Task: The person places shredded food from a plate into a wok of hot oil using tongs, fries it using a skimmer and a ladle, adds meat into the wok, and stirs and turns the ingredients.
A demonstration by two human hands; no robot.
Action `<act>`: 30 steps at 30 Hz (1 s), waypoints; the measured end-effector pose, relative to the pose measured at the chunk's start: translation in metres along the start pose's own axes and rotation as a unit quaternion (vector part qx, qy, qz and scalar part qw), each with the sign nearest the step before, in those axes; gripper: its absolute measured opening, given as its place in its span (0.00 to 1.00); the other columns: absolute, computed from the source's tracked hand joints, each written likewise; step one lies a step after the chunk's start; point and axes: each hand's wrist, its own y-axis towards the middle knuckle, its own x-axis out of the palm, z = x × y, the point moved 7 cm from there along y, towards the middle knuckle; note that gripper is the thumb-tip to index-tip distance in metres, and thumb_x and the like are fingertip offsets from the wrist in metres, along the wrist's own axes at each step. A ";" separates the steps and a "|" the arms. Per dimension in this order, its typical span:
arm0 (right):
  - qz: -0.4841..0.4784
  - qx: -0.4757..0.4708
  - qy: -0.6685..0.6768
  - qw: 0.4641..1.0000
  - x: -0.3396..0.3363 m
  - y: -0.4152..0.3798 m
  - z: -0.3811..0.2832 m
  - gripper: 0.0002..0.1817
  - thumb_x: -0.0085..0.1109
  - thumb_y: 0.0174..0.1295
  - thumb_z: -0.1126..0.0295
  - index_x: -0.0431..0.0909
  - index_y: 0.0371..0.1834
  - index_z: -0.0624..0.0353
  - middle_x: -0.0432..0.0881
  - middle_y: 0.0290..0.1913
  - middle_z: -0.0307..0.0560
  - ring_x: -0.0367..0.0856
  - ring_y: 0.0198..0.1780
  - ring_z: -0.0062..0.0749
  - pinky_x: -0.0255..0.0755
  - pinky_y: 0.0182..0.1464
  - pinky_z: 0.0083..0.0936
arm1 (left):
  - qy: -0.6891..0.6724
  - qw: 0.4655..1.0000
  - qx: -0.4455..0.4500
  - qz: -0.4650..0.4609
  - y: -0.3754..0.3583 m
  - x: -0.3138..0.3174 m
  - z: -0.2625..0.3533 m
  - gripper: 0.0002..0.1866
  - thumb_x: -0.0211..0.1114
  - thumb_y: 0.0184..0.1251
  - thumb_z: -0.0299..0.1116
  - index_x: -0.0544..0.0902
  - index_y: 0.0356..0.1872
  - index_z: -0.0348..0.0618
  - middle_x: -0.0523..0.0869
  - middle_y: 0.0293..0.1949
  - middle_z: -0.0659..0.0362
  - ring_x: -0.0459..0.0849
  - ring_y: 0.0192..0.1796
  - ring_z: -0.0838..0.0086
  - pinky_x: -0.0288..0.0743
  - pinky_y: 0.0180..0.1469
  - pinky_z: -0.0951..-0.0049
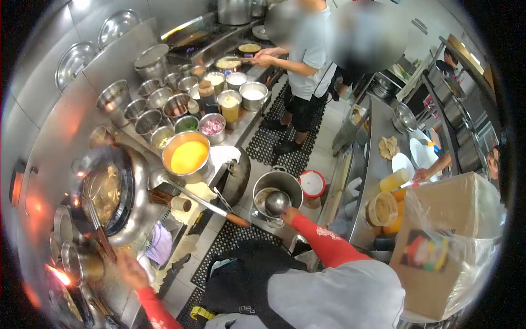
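Note:
My left hand [132,272] is beside the wooden end of a whisk [105,240]; its fingers are blurred, and a grip on the handle cannot be made out. The whisk's wires rest in a wok [131,204] with brownish liquid. Near the middle, my right hand [290,215] is closed on the edge of a small round metal bowl [277,204]. That bowl is inside a tall metal pot [294,185] on the floor, over pale contents. A long ladle [204,202] with a wooden handle lies across the counter edge, beside a pot of orange liquid [189,157].
Metal containers of ingredients [212,126] crowd the left counter. A co-worker [307,60] stands at the stove ahead. Flame [58,275] shows at lower left. A red-rimmed tub [312,183] sits beside the pot; a cardboard box [438,241] is at right.

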 end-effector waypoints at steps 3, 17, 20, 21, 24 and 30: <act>-0.008 0.012 -0.072 0.997 0.033 -0.015 0.051 0.19 0.53 0.55 0.53 0.84 0.36 0.55 0.83 0.41 0.54 0.80 0.45 0.49 0.72 0.50 0.38 | -0.042 0.987 -0.088 -0.131 -0.095 0.049 0.003 0.12 0.58 0.62 0.27 0.80 0.46 0.36 0.85 0.36 0.50 0.84 0.37 0.66 0.76 0.42 0.70; -0.120 -0.003 -0.098 0.988 0.065 -0.007 0.058 0.21 0.47 0.55 0.54 0.81 0.36 0.59 0.80 0.44 0.61 0.78 0.47 0.54 0.71 0.51 0.41 | -0.390 0.682 -0.605 -0.125 -0.205 0.179 -0.110 0.26 0.58 0.56 0.27 0.64 0.58 0.47 0.75 0.43 0.57 0.76 0.39 0.66 0.75 0.37 0.55; -0.113 0.030 -0.067 0.991 0.016 -0.025 0.004 0.20 0.47 0.53 0.55 0.81 0.36 0.58 0.80 0.42 0.60 0.78 0.47 0.55 0.72 0.52 0.41 | -0.436 0.655 -0.613 -0.070 -0.203 0.213 -0.183 0.25 0.62 0.55 0.33 0.68 0.56 0.50 0.75 0.47 0.54 0.71 0.50 0.64 0.65 0.52 0.54; -0.105 0.039 -0.047 0.993 0.009 -0.030 0.000 0.19 0.48 0.53 0.55 0.82 0.35 0.57 0.81 0.41 0.59 0.78 0.46 0.55 0.72 0.52 0.41 | -0.442 0.639 -0.626 -0.060 -0.196 0.215 -0.177 0.26 0.62 0.55 0.35 0.68 0.58 0.51 0.74 0.49 0.53 0.71 0.51 0.63 0.65 0.52 0.54; -0.066 0.040 -0.076 0.994 0.061 -0.022 0.061 0.19 0.50 0.52 0.57 0.83 0.38 0.56 0.81 0.45 0.53 0.79 0.48 0.50 0.72 0.53 0.42 | -0.439 0.597 -0.661 -0.119 -0.189 0.227 -0.153 0.31 0.65 0.55 0.41 0.67 0.61 0.52 0.73 0.54 0.52 0.70 0.54 0.61 0.63 0.52 0.54; -0.211 0.078 -0.159 0.961 0.105 -0.052 0.117 0.17 0.50 0.54 0.59 0.83 0.39 0.55 0.82 0.46 0.51 0.80 0.48 0.48 0.73 0.51 0.42 | -0.166 0.808 -0.487 -0.289 -0.180 0.196 -0.064 0.27 0.62 0.59 0.51 0.74 0.57 0.51 0.79 0.49 0.50 0.76 0.49 0.59 0.67 0.44 0.58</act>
